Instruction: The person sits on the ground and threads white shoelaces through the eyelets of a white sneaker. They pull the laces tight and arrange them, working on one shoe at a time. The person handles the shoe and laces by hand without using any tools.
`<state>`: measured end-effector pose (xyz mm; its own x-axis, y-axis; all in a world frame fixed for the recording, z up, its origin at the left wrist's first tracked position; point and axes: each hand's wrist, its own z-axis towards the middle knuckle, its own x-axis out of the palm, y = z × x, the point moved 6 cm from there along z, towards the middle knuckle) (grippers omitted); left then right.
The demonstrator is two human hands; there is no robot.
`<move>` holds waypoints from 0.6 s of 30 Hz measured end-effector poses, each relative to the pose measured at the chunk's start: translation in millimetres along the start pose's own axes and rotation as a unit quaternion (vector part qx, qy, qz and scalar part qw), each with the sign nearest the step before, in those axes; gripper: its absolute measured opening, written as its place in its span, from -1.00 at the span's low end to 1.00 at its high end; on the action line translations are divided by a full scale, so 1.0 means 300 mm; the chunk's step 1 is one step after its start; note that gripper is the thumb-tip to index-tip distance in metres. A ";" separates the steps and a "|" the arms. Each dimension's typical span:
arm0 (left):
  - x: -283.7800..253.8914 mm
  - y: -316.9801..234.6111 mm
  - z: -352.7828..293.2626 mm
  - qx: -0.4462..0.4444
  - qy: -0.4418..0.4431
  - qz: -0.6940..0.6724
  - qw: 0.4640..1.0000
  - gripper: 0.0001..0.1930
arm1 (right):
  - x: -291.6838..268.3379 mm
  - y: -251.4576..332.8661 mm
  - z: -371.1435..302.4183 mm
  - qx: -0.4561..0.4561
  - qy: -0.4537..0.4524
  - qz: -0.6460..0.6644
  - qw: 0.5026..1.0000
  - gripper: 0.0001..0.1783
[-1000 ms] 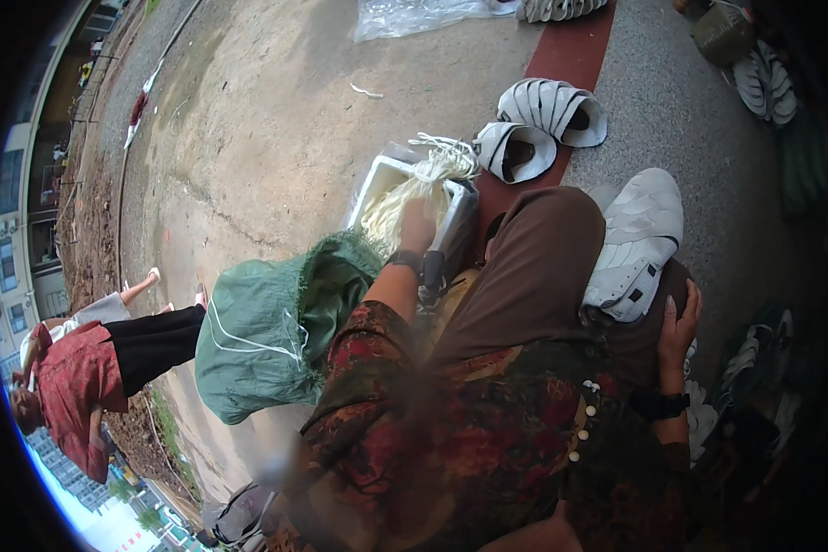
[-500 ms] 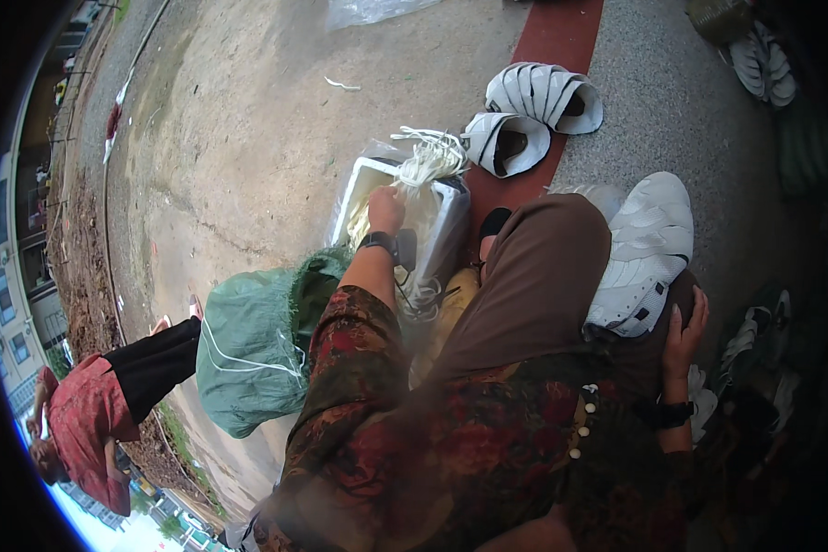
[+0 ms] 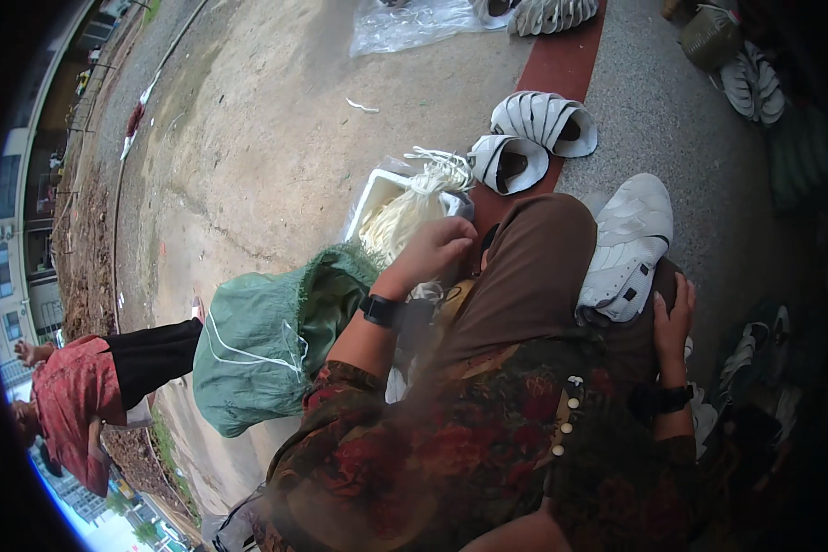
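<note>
Our left hand has come out to the near edge of the white box of pale laces, so that reach seems over. It curls; we can't tell if it holds anything. Our right hand lies loose by 1 white shoe on our leg.

The ground before me carries a green sack, a white box beside it, clear plastic sheeting and, on its red stripe, white shoe uppers.

Daylit ground, dim right side; hazy smudge low centre; edges bent
</note>
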<state>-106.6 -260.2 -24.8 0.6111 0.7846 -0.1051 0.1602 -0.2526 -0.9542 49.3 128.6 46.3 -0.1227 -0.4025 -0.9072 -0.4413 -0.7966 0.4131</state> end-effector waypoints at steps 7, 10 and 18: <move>0.441 -0.540 -0.118 0.186 0.228 0.085 0.952 -0.86 | -0.092 0.495 -0.094 -0.266 0.155 0.392 0.867 -0.50; 0.505 -0.642 -0.123 0.261 0.192 0.124 0.938 -0.85 | -0.043 0.547 -0.146 -0.142 0.345 0.549 0.748 -0.59; 0.344 -0.520 -0.114 0.175 0.076 0.277 0.942 -0.96 | -0.119 0.310 -0.133 -0.177 0.325 0.397 0.840 -0.85</move>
<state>-42.1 -159.3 122.8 0.6336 0.4911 -0.5978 -0.4649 -0.3760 -0.8016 48.2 50.9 120.2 0.3081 -0.9398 -0.1475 -0.1429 -0.1990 0.9695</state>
